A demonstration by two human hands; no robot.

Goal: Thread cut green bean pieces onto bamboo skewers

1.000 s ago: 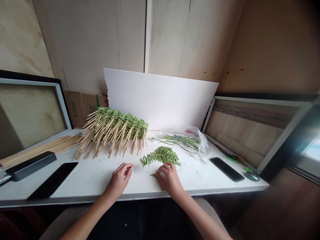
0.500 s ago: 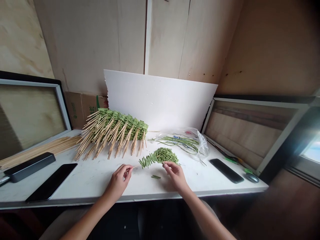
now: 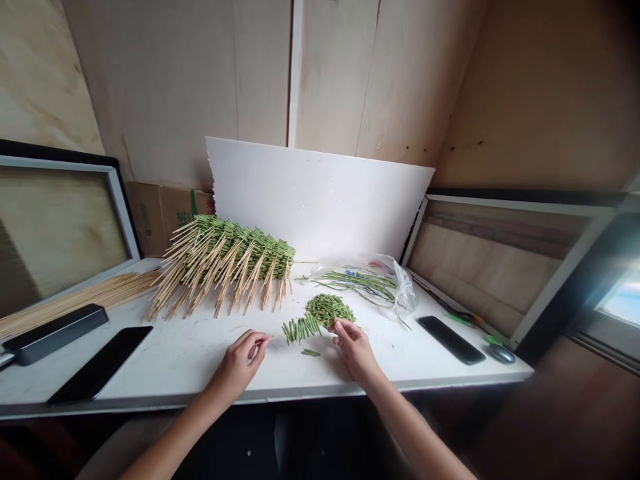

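My left hand (image 3: 244, 363) is closed in a pinch on a thin bamboo skewer (image 3: 272, 337), which points right from the fingertips. In line with it, a row of cut green bean pieces (image 3: 303, 329) stands side by side, threaded crosswise on the skewer. At the row's right end my right hand (image 3: 354, 348) is closed, thumb and fingertips pinching what looks like a green bean piece, mostly hidden by the fingers. Just behind that hand lies a heap of cut green beans (image 3: 330, 308). A couple of loose bean pieces (image 3: 311, 353) rest on the white table (image 3: 190, 363) between my hands.
Stacked bean skewers (image 3: 240, 250) stand at the back left, their sticks jutting forward. Bare bamboo skewers (image 3: 85, 297), a black box (image 3: 57, 333) and a dark phone (image 3: 100, 363) are left. At right are a plastic bag with long beans (image 3: 360, 283), another phone (image 3: 451, 340) and a mouse (image 3: 501, 354).
The threaded row has shifted slightly right and toward me, its pieces now more upright. My right hand has moved a little right; the left stays pinched on the skewer.
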